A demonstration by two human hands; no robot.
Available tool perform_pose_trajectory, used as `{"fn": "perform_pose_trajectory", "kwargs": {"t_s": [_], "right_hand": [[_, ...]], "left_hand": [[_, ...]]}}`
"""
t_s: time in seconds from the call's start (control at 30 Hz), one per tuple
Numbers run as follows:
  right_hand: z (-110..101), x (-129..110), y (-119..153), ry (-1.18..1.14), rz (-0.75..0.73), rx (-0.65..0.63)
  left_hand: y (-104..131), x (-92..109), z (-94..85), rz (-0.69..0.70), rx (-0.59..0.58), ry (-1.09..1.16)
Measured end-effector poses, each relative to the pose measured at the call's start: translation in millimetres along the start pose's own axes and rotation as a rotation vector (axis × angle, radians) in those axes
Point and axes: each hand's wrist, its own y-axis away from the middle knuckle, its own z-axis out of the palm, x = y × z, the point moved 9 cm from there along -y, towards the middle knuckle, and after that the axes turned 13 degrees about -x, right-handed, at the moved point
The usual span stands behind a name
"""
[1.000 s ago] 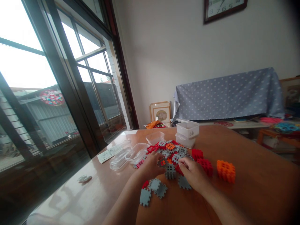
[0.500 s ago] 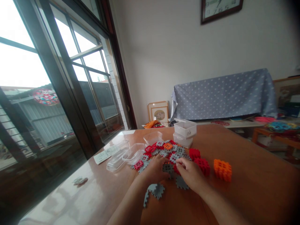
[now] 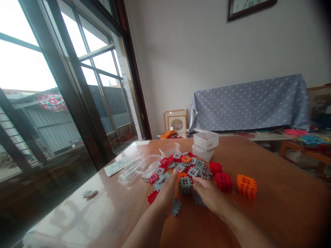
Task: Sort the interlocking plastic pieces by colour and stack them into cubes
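Between my two hands stands a stack of grey interlocking plastic tiles (image 3: 185,186), square with notched edges and a grid of holes. My left hand (image 3: 167,194) is beside its left side, fingers stretched forward and not closed on anything. My right hand (image 3: 207,193) is on the other side, its extended fingertips at the stack's right edge; whether they touch is hard to tell. A loose grey tile (image 3: 176,207) lies in front of the stack, and another grey tile (image 3: 199,199) is partly hidden by my right hand. Under my left wrist a red tile (image 3: 152,197) shows.
Behind the stack spreads a loose pile of red, grey and orange tiles (image 3: 192,171). To the right stand red stacks (image 3: 223,182) and an orange stack (image 3: 247,186). Clear plastic boxes (image 3: 148,167), white tubs (image 3: 206,140) and a paper sheet (image 3: 113,168) lie farther back.
My left hand has drawn back to the left of the grey stack and straightened its fingers, uncovering the stack. My right hand's fingers have also straightened. A red tile now shows by my left wrist.
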Motion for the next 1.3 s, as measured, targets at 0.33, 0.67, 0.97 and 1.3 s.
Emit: {"fn": "perform_pose_trajectory", "kwargs": {"t_s": [0.33,0.67,0.97,1.3], "right_hand": [[17,-3,4,-0.148,0.020,-0.109],[18,-2,3,-0.194,0.000,-0.107],[18,14,0,-0.143,0.053,-0.104],[22,7,1,-0.225,0.014,-0.141]], "left_hand": [[3,4,32.9,-0.025,-0.149,0.287],[0,-6,29.0,-0.061,-0.131,0.320],[3,-10,25.7,-0.116,-0.095,0.304],[1,-4,29.7,-0.058,-0.163,0.285]]}}
